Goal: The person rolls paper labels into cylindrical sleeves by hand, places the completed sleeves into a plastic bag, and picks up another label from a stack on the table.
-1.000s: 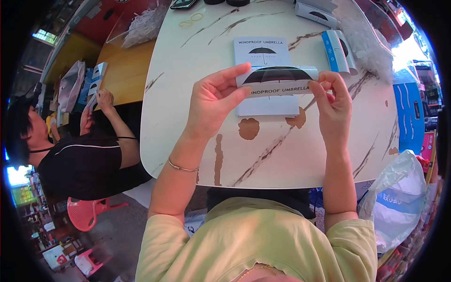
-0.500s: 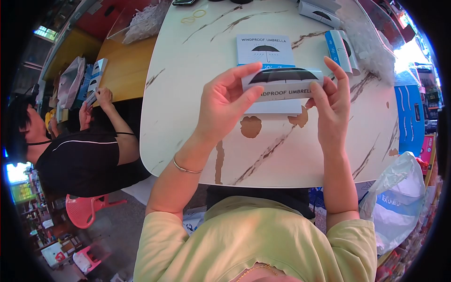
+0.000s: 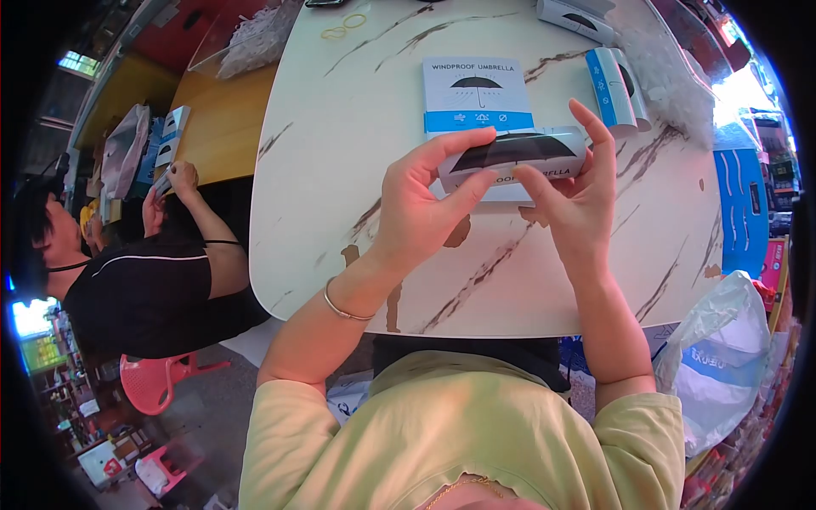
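Observation:
A curled printed umbrella sleeve (image 3: pixel 514 150), white with a black umbrella picture and lettering, is held above the table between both hands. My left hand (image 3: pixel 429 191) grips its left end, index finger along the top and thumb on the front. At the other end, my right hand (image 3: pixel 576 204) holds it with the thumb pressed to the front near the middle, the index finger raised and the other fingers partly hidden behind. Below the sleeve lie flat printed sheets (image 3: pixel 474 85) marked "WINDPROOF UMBRELLA" with a blue band, partly covered by the sleeve and hands.
On the marble-patterned table (image 3: pixel 340 153), curled sleeves (image 3: pixel 612 89) lie to the right beside clear plastic bags (image 3: pixel 671 85). Yellow rubber bands (image 3: pixel 342 29) are at the back left. A person (image 3: pixel 153 272) in black works at the left. A white plastic bag (image 3: pixel 718 365) hangs at right.
My right thumb has moved left along the sleeve's front, closer to my left thumb. My left hand has shifted slightly right, and the sleeve has tilted.

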Tool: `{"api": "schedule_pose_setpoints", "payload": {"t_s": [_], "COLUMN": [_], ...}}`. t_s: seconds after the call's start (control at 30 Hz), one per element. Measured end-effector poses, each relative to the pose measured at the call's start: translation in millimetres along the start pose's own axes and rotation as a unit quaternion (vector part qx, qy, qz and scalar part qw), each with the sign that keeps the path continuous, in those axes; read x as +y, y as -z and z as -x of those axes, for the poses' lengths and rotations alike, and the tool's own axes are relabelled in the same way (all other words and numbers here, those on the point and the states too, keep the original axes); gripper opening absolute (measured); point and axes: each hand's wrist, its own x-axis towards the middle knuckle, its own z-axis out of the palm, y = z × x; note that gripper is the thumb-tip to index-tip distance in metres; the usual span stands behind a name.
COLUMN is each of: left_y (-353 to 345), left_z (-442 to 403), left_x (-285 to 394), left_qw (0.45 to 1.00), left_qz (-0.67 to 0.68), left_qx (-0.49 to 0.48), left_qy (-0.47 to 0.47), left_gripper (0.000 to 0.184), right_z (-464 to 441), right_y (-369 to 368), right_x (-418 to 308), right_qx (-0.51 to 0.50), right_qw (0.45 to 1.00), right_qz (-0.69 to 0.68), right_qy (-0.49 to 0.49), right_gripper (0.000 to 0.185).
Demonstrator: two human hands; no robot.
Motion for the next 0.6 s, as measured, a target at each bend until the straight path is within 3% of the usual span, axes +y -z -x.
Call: {"api": "schedule_pose_setpoints", "payload": {"t_s": [0.07,0.17,0.3,0.37,0.47,0.6], "left_y": [-3,-6,-3,1,9,14], "left_z": [1,2,-1,-4,-8,-10], "left_x": [2,3,3,2,3,3], "left_qw": [0.999,0.999,1.000,1.000,0.996,0.994], "left_qz": [0.009,-0.021,0.000,0.010,0.090,0.098], "left_qx": [-0.001,0.021,0.003,-0.001,-0.009,-0.025], "left_qy": [0.032,-0.020,0.000,0.000,0.026,0.045], "left_gripper": [0.029,0.030,0.036,0.041,0.042,0.045], "right_z": [1,1,1,-1,-5,-7], "right_y": [-4,-6,-4,0,10,15], "right_x": [0,6,1,-1,0,-1], "right_qx": [0.017,0.025,0.022,0.023,0.012,-0.006], "right_qw": [0.999,0.998,0.999,0.999,0.999,0.999], "right_qz": [0.005,0.013,-0.014,-0.020,-0.032,-0.035], "right_qy": [0.034,0.061,0.030,-0.019,-0.017,-0.033], "right_gripper": [0.070,0.068,0.067,0.054,0.039,0.031]}}
